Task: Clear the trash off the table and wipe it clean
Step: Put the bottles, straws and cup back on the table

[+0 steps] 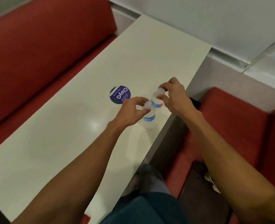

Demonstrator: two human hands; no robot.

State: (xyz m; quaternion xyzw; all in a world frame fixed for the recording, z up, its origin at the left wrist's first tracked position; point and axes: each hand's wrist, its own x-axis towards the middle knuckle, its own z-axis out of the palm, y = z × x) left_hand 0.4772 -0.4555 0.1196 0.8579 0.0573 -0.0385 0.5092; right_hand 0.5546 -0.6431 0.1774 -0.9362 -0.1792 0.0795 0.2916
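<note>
Clearing looks barely begun; two small bottles are close together near the right edge of the surface (68,135); the left hand (130,110) pinches the near bottle (148,118) at its cap with curled fingers; the right hand (174,97) pinches the far bottle (157,101) likewise; whether either is lifted, I cannot tell; no cloth shows, so wiping remains.
</note>
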